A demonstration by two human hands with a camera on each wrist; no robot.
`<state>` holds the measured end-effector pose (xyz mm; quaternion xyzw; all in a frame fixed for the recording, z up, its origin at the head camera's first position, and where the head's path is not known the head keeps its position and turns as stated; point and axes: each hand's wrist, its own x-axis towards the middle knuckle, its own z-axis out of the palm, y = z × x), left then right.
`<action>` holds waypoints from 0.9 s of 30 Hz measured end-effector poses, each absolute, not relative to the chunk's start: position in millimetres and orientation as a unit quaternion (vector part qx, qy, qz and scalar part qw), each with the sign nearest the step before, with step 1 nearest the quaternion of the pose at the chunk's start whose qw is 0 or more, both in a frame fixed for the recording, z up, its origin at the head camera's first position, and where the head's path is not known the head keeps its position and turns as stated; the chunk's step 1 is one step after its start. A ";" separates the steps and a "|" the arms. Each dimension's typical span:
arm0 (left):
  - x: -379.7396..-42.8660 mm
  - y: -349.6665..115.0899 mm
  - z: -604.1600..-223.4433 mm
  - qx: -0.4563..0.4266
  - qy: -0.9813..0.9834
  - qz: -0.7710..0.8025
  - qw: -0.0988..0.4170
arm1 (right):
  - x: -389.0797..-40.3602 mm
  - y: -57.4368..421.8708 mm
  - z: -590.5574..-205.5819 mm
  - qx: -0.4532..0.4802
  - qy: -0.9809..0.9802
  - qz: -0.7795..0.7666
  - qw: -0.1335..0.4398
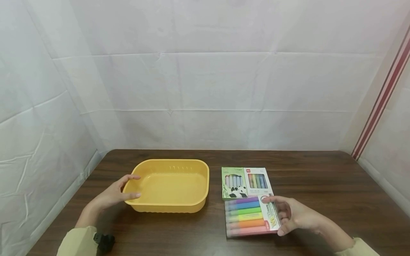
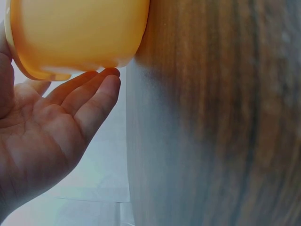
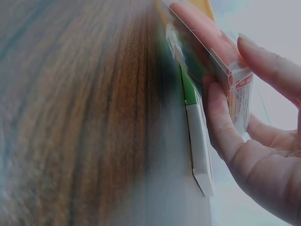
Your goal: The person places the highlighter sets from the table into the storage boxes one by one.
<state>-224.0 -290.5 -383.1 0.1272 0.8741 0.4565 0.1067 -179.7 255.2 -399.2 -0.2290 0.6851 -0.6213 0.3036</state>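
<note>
Marker pack (image 1: pixel 249 216) in right hand (image 1: pixel 294 214)

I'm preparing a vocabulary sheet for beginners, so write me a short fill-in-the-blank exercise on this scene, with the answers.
1. The left hand holds the ____ tray at its edge.
2. The pen pack in the right hand shows pens in ____ different colours.
3. In the head view, the white box lies to the ____ of the green box.

Missing words: yellow; six; right.
</note>
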 end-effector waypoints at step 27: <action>-224.2 -290.3 -383.3 0.125 0.876 0.453 0.106 | -179.2 254.0 -393.2 -0.246 0.622 -0.676 0.311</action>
